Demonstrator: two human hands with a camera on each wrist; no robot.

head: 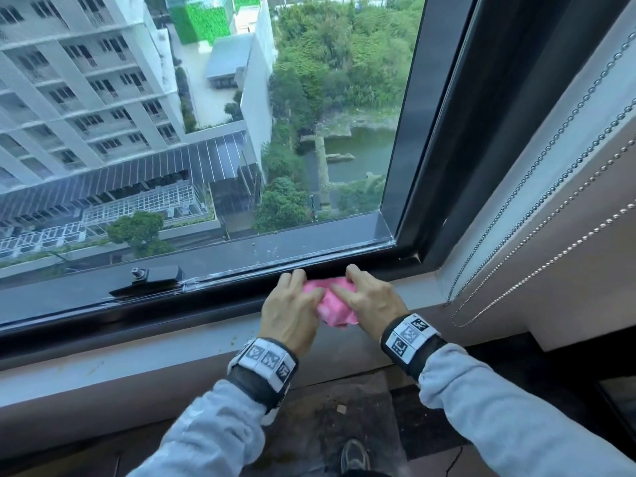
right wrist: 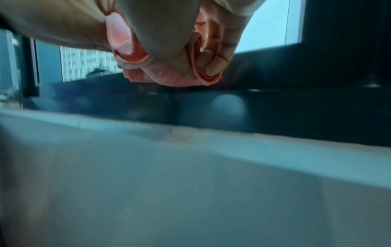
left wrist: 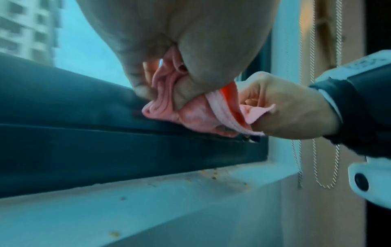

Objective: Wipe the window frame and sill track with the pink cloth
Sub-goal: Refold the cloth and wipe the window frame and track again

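Note:
The pink cloth [head: 331, 302] is bunched between both my hands at the black sill track [head: 241, 280], near the window's lower right corner. My left hand [head: 294, 297] grips its left part, and in the left wrist view the thumb and fingers pinch folds of the cloth [left wrist: 190, 115] against the track edge [left wrist: 105, 127]. My right hand [head: 358, 290] grips the right part, fingers curled round the cloth [right wrist: 169, 73], which sits just above the dark frame [right wrist: 275, 100].
A black window latch [head: 155, 275] sits on the lower frame to the left. Bead chains [head: 537, 235] of a blind hang at the right beside the wall. Small crumbs [left wrist: 213, 173] lie on the pale sill [head: 137, 349] below the track.

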